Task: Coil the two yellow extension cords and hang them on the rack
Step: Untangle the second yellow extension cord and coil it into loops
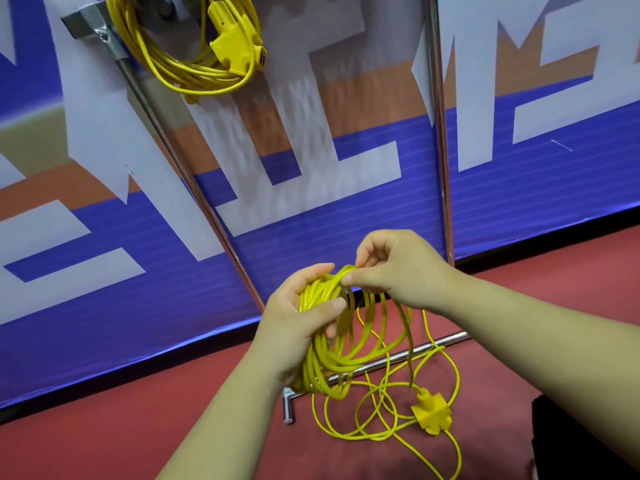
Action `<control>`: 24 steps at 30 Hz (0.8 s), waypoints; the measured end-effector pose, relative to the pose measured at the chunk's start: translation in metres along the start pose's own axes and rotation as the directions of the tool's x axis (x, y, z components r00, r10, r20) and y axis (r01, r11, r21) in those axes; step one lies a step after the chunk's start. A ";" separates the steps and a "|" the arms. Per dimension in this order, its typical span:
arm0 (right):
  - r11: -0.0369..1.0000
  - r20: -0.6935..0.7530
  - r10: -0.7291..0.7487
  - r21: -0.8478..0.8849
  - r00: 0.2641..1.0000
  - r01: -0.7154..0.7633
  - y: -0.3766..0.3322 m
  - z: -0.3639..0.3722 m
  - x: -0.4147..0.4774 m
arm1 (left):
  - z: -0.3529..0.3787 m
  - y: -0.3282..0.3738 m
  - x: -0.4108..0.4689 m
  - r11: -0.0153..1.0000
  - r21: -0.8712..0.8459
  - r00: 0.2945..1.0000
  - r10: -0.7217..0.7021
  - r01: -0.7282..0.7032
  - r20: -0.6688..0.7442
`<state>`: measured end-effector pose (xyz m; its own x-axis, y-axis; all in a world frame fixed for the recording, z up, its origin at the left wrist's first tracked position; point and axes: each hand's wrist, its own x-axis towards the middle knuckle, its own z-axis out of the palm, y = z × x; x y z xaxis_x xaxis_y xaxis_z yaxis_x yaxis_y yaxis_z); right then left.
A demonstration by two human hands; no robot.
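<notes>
Head view: crowds the rack (440, 133) poles and banner (519, 209), with open red floor (121, 434) at left. Grips the half-wound yellow cord (332, 362) in the left hand (301, 323), pinches its top loop with the right hand (394, 268); trails its socket block (431, 414) on the floor; shows the other cord (166, 60) hung upper left.

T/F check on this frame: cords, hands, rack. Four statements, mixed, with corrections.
1. One coiled cord already hangs on the rack. True.
2. The left hand holds nothing. False: it grips the gathered loops of the second cord.
3. The right hand pinches a loop at the top of that bundle. True.
4. The second cord is fully coiled. False: loose loops and its socket block lie on the red floor.
</notes>
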<state>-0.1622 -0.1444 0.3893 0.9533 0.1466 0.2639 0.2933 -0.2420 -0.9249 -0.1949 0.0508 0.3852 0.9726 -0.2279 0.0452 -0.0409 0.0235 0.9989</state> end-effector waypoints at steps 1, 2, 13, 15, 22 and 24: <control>0.999 -0.003 0.013 -0.031 1.000 -0.013 0.000 -0.001 0.000 | 0.000 0.001 0.000 1.000 -0.011 1.000 -0.006 0.006 -0.007; 0.999 0.010 0.032 -0.028 0.999 -0.032 0.001 -0.002 0.000 | -0.001 0.002 0.000 1.000 -0.030 1.000 -0.004 0.003 -0.020; 0.999 0.371 0.022 0.013 0.929 -0.029 0.017 0.005 -0.014 | -0.026 0.022 0.007 0.980 -0.157 0.953 0.073 -0.124 -0.295; 0.999 0.318 0.028 -0.041 0.948 -0.015 0.017 0.005 -0.013 | -0.030 0.020 0.008 0.981 -0.150 0.951 0.070 -0.119 -0.302; 0.991 0.096 0.102 0.081 0.990 -0.110 0.000 -0.015 -0.006 | -0.038 0.012 -0.001 0.913 0.391 0.993 0.121 -0.114 0.006; 0.982 0.081 0.129 0.129 0.988 -0.138 -0.002 -0.016 -0.004 | -0.037 0.010 -0.001 0.857 0.504 0.993 0.071 -0.108 0.090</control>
<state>-0.1656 -0.1599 0.3945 0.9741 0.1917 0.1196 0.1468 -0.1344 -0.9800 -0.1882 0.0873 0.3944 0.9425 -0.3128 0.1174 -0.2549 -0.4461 0.8579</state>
